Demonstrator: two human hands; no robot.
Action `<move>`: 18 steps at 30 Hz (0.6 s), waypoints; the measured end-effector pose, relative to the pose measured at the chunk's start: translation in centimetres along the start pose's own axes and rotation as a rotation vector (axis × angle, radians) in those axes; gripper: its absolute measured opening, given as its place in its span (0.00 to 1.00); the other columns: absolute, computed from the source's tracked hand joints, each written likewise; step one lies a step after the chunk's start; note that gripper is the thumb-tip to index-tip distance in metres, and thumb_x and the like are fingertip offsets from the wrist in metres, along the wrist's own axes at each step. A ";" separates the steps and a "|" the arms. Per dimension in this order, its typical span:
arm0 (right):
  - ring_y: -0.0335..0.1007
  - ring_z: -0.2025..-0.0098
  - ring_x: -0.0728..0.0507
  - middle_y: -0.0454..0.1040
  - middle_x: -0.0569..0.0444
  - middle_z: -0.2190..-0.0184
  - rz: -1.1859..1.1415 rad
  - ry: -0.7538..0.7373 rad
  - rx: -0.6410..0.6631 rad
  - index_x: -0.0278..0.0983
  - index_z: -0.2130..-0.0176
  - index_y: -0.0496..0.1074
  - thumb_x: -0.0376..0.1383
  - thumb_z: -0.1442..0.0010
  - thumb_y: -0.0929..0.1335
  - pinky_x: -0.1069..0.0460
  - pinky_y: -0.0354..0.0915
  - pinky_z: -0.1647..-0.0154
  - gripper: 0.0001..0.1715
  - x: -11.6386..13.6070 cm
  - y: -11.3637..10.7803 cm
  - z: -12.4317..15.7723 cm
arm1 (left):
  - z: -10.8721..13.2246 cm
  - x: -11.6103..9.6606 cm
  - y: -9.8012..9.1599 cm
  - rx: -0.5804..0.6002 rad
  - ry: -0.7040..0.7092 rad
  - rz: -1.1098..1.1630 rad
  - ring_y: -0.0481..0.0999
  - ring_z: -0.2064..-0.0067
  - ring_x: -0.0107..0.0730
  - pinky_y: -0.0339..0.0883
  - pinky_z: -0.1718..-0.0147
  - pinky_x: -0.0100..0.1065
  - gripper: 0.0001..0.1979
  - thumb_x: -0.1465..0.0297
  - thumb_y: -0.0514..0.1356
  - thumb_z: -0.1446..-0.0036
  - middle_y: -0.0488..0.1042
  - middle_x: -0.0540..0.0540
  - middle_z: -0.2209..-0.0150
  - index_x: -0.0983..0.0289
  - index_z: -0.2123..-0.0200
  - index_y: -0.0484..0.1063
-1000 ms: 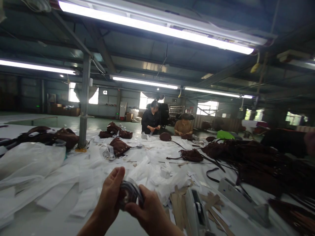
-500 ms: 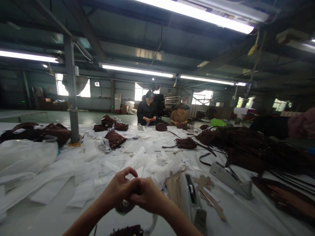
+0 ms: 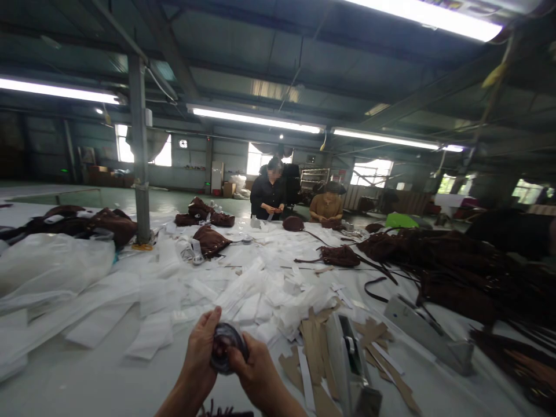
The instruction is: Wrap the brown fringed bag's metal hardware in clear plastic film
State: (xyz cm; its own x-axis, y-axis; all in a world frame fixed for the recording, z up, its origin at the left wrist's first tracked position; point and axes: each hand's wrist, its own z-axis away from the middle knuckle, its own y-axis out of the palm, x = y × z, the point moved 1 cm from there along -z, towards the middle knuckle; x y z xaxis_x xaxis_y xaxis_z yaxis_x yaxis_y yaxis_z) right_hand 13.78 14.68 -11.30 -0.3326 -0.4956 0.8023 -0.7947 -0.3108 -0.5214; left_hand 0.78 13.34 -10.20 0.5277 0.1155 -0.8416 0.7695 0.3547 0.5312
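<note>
Further into view than before: round, glossy, dark-rimmed object [image 3: 226, 338], left fingers [image 3: 212, 319] and right fingers [image 3: 237, 360] gripping it.

Lit tube lights [image 3: 260, 120] overhead; bright windows [image 3: 373, 169] in far wall [image 3: 195, 153]; green floor [image 3: 167, 200]; grey pillar [image 3: 139, 145]

Rm for L hand [image 3: 200, 354] over white sheets [image 3: 150, 336]; grey dispenser [image 3: 339, 353] blocks rt of R hand [image 3: 258, 368].

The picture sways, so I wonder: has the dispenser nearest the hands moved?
No: judged against the post, the near dispenser sits where it did; the view itself shifted.
</note>
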 end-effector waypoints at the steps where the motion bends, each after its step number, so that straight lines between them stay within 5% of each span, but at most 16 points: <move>1: 0.67 0.71 0.47 0.74 0.54 0.72 0.070 0.007 0.039 0.34 0.63 0.72 0.41 0.39 0.62 0.56 0.59 0.72 0.15 -0.2 -0.3 0.3 | 0.1 0.0 -0.4 0.115 -0.026 -0.108 0.60 0.86 0.21 0.54 0.87 0.21 0.21 0.52 0.65 0.54 0.63 0.40 0.85 0.61 0.70 0.63; 4: 0.70 0.71 0.45 0.76 0.54 0.73 0.325 0.002 0.235 0.37 0.60 0.74 0.36 0.47 0.67 0.56 0.57 0.73 0.14 -0.2 -1.1 0.8 | 0.5 -0.5 -1.4 0.539 -0.116 -0.563 0.64 0.83 0.24 0.51 0.85 0.22 0.19 0.53 0.62 0.49 0.68 0.45 0.82 0.64 0.66 0.71; 6: 0.72 0.69 0.43 0.78 0.53 0.73 0.437 -0.039 0.330 0.39 0.59 0.76 0.34 0.50 0.68 0.55 0.55 0.73 0.17 0.2 -1.3 0.9 | 0.7 -0.7 -1.9 0.666 -0.094 -0.765 0.63 0.82 0.24 0.49 0.84 0.23 0.18 0.54 0.61 0.47 0.69 0.47 0.82 0.65 0.65 0.73; 10: 0.68 0.75 0.48 0.75 0.55 0.76 0.326 -0.009 0.271 0.36 0.62 0.75 0.35 0.47 0.66 0.56 0.52 0.76 0.12 0.9 -0.5 0.3 | 0.3 0.5 -2.0 0.439 0.047 -0.671 0.60 0.83 0.23 0.50 0.84 0.23 0.20 0.51 0.60 0.49 0.64 0.44 0.85 0.63 0.69 0.67; 14: 0.60 0.78 0.51 0.69 0.58 0.80 0.253 0.059 0.141 0.35 0.70 0.68 0.38 0.45 0.65 0.57 0.49 0.79 0.08 -0.1 0.3 0.2 | -0.2 2.5 -2.3 0.154 -0.037 -0.378 0.50 0.88 0.21 0.43 0.89 0.23 0.24 0.45 0.58 0.51 0.56 0.38 0.88 0.60 0.68 0.61; 18: 0.63 0.77 0.51 0.71 0.58 0.79 0.324 0.061 0.201 0.36 0.71 0.66 0.35 0.46 0.65 0.57 0.47 0.78 0.04 -1.5 0.0 1.1 | 0.1 2.8 -3.7 0.293 -0.095 -0.412 0.61 0.82 0.24 0.55 0.83 0.25 0.26 0.44 0.58 0.51 0.64 0.44 0.83 0.63 0.70 0.66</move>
State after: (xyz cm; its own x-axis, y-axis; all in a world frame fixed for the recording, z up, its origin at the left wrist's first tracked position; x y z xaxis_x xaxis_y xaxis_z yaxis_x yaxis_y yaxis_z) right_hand 14.81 14.49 -12.81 -0.5846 -0.5468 0.5994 -0.5300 -0.3019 -0.7924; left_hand -0.56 12.31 -14.49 0.1793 -0.0688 -0.9814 0.9818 0.0767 0.1740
